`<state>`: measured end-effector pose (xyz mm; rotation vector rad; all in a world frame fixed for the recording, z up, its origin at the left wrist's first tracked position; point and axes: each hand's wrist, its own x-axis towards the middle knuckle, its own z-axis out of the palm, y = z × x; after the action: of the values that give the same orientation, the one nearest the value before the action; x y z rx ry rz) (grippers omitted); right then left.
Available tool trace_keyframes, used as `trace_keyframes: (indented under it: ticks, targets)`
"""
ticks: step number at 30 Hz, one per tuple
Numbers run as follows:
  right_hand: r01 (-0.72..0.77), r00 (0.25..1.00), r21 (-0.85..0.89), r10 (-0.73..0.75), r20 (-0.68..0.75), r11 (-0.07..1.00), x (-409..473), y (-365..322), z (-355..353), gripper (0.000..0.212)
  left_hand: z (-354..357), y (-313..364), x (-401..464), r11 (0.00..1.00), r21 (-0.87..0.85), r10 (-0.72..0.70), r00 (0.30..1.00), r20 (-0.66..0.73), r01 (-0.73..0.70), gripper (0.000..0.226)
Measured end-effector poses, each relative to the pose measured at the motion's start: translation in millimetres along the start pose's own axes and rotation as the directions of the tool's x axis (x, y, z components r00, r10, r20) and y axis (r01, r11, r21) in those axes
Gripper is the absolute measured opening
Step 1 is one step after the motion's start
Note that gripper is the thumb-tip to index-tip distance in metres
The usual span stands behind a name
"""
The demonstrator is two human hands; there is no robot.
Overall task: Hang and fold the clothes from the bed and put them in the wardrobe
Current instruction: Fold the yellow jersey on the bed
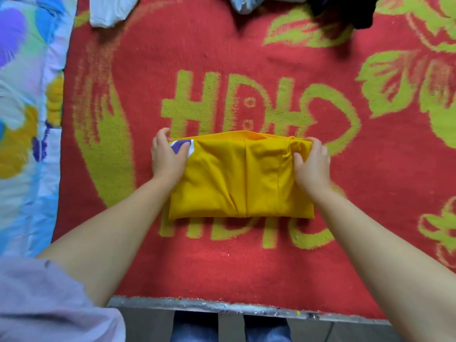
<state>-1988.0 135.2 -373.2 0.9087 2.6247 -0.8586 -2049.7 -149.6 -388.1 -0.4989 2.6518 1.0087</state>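
Item: yellow garment (240,178), folded, on red blanket (222,262). Left hand (166,156) and right hand (312,164): fingers curled, pinching far corners. Handling: keep corners level, edges aligned.

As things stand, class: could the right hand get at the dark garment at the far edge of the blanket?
Probably yes: bare red blanket lies between the right hand and the dark garment, but its grip is on the yellow garment.

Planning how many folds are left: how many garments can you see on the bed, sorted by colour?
Yellow: 1, the shirt gripped by the left hand and right hand
White: 1
Light blue-grey: 1
Black: 1
Total: 4
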Motion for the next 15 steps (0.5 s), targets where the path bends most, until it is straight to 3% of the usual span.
trace_keyframes:
  ticks: [2, 4, 5, 6, 7, 8, 11, 15]
  targets:
    - [0.292, 0.952, -0.167, -0.302, -0.039, 0.942, -20, -6, -1, 0.065, -6, 4, -16, 0.933, 0.274, 0.248, 0.968, -0.027, -0.231, 0.069]
    - [0.624, 0.775, -0.308, -0.62, 0.122, 0.719, -49, -4, 7, 0.089, -1, 0, -50, 0.705, 0.439, 0.568, 0.814, 0.123, -0.558, 0.078]
    - [0.72, 0.686, -0.359, -0.688, 0.237, 0.594, -65, 0, 14, 0.1, 6, -5, -69, 0.569, 0.474, 0.644, 0.722, 0.251, -0.672, 0.086]
    - [0.768, 0.635, -0.392, -0.686, 0.356, 0.507, -80, 6, 22, 0.108, 12, -11, -87, 0.473, 0.481, 0.64, 0.663, 0.388, -0.739, 0.096]
    - [0.775, 0.63, -0.415, -0.629, 0.455, 0.476, -89, 13, 29, 0.114, 20, -18, -100, 0.433, 0.478, 0.57, 0.643, 0.511, -0.764, 0.105]
    - [0.753, 0.658, -0.442, -0.556, 0.508, 0.487, -91, 19, 36, 0.117, 29, -24, -107, 0.438, 0.502, 0.47, 0.666, 0.58, -0.746, 0.113]
    - [0.666, 0.744, -0.519, -0.421, 0.519, 0.537, -74, 27, 49, 0.111, 51, -30, -105, 0.503, 0.6, 0.277, 0.773, 0.571, -0.623, 0.118]
    - [0.643, 0.763, -0.553, -0.386, 0.518, 0.53, -60, 12, 50, 0.086, 54, -20, -90, 0.483, 0.604, 0.296, 0.767, 0.569, -0.634, 0.086]
